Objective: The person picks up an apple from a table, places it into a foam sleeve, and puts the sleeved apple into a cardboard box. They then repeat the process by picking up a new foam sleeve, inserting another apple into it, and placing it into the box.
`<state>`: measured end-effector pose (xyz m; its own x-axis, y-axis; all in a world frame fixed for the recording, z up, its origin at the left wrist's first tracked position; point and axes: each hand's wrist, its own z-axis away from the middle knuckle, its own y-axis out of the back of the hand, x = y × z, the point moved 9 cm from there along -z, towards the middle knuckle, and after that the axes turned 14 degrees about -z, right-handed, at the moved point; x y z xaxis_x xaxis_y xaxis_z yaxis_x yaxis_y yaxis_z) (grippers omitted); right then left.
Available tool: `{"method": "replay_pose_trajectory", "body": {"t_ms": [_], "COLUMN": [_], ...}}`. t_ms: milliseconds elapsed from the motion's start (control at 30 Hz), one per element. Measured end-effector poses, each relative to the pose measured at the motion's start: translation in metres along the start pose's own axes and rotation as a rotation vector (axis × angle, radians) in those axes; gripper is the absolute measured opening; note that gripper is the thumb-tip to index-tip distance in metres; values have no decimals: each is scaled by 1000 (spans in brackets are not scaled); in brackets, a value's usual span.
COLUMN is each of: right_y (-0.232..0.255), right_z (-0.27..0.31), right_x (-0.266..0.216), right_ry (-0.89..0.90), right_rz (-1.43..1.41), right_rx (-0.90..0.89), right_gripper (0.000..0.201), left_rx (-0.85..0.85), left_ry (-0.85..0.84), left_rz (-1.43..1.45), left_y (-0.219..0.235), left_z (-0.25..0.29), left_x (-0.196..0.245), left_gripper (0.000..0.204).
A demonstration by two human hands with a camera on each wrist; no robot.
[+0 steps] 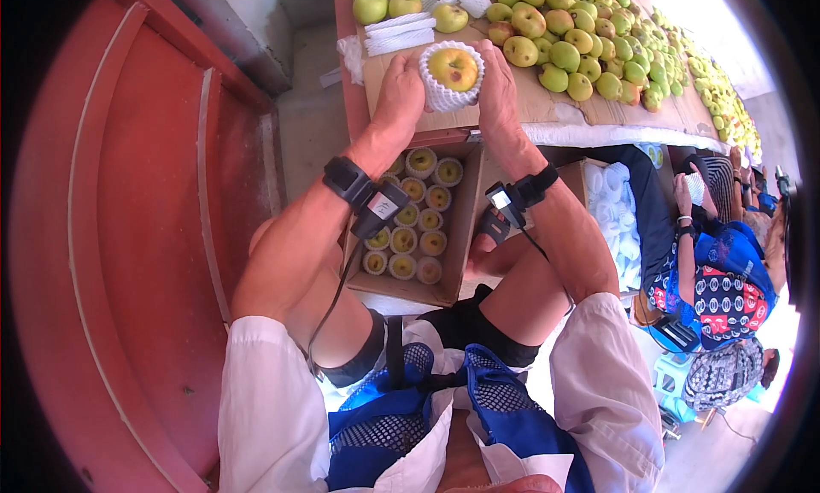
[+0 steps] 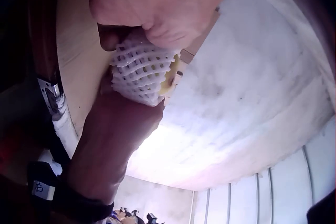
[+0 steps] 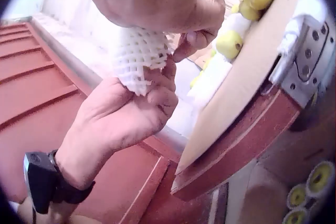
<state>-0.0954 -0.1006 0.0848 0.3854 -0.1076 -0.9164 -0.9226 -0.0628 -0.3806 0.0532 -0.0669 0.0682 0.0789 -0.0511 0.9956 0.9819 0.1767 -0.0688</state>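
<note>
The head view looks steeply down from above onto the table edge and the box below it. The left wrist view sits close under the netted fruit, facing up. The right wrist view looks sideways along the table edge; all share that fruit

Yellow-green apple in white diamond-mesh foam net, between left hand and right hand. Green and yellow, some red-blushed, loose apples beyond right hand. Brown cardboard surface. Red-brown frame below hands. Black wrist straps.
</note>
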Motion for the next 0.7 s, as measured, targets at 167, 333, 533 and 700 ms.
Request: {"method": "replay_pose_trajectory", "body": {"t_ms": [167,333,533,700], "right_y": [-4,-11,-40,-47], "right_z": [-4,11,48,80], "right_x": [-35,-62,-69,-48], "right_ry": [321,332,262,143], "right_rz": [559,659,912,979], "right_rx": [-144,-214,-460,-596], "right_gripper": [38,40,69,81], "left_rx": [-177,-257,-338,-286], "left_ry": [70,51,-139,18], "left_rz": [47,25,-119,-346], "left_y": [2,3,17,23], "left_z": [-6,-1,-2,21], "left_x": [-13,-7,-10,-33], "left_gripper": [39,40,44,37]}}
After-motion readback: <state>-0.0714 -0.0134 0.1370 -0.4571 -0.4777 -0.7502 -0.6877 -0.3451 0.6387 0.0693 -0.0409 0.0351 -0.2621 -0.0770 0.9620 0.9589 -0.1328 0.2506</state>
